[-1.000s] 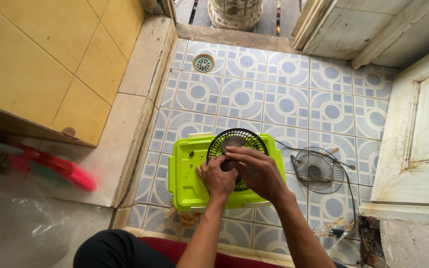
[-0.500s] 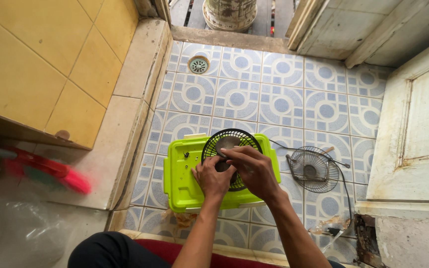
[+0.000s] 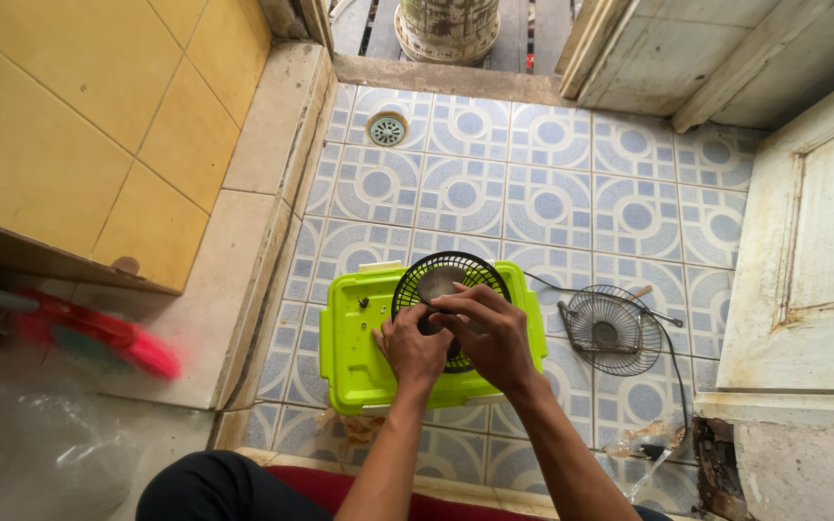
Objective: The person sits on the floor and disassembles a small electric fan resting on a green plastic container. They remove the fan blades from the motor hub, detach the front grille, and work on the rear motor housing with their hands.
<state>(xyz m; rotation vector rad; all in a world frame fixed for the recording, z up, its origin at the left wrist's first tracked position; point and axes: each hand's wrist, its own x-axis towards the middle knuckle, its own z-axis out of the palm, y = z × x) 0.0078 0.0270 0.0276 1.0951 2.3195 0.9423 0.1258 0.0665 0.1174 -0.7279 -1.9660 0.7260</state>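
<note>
Red-bristled brush (image 3: 98, 338) blurred at far left, off tiled floor. Lime-green plastic lid (image 3: 369, 357) lies on floor near front edge. Black wire fan guard (image 3: 451, 280) rests on lid. Left hand (image 3: 413, 347) fingers pinch guard's hub; right hand (image 3: 483, 333) fingers curl over hub, gripping. Guard likely light, springy, thin wires bendable; rim or hub safest hold. Second grey fan grille (image 3: 614, 330) lies right, apart, cord trailing.

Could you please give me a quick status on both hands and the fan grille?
Left hand and right hand both on the black fan grille, atop the green box lid. Second wire grille lies apart on the floor. Nothing blocking.
</note>
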